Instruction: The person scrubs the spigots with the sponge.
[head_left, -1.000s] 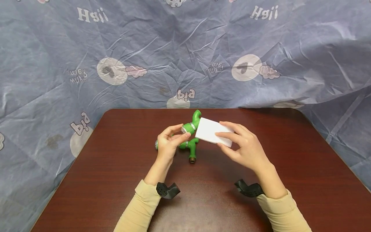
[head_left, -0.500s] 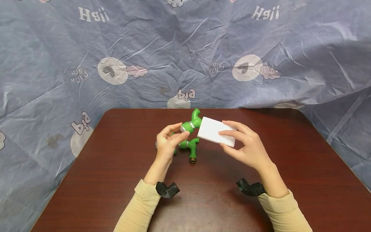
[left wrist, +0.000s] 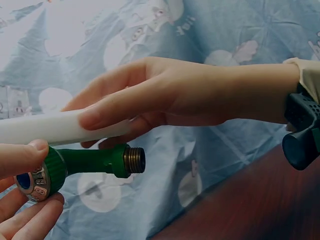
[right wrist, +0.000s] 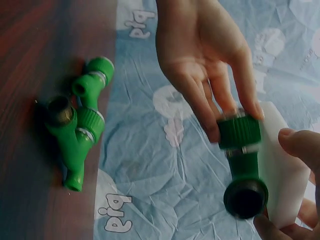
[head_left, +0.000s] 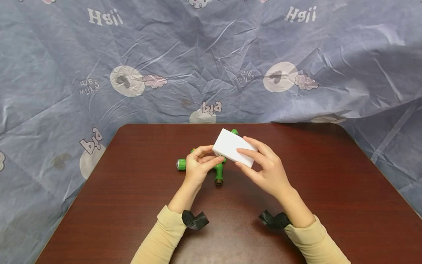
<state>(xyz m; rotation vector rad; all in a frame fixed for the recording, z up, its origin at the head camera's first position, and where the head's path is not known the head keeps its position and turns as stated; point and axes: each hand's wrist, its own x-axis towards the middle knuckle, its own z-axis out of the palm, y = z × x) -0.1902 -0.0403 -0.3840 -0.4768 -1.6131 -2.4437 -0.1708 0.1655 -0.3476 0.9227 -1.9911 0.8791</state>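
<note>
The left hand [head_left: 196,167] pinches a green faucet [right wrist: 243,165] by its ribbed knob, seen in the right wrist view. In the left wrist view the faucet [left wrist: 90,161] shows its brass threaded end pointing toward the right hand's side. A white rectangular block [head_left: 232,146] is gripped between thumb and fingers of the right hand [head_left: 268,167]. The block lies against the faucet's side and hides most of it in the head view; only a green tip [head_left: 234,131] shows beyond the block's upper edge.
On the dark red table [head_left: 132,205], beneath and behind the left hand, lie two more green faucets [right wrist: 75,145], [right wrist: 95,80]. One knob [head_left: 181,164] sticks out left of the hand. A printed blue-grey cloth [head_left: 184,55] hangs behind the table.
The right hand has moved left with the white block, which now covers most of the held faucet. The left hand has shifted slightly right and down, uncovering the knob on the table.
</note>
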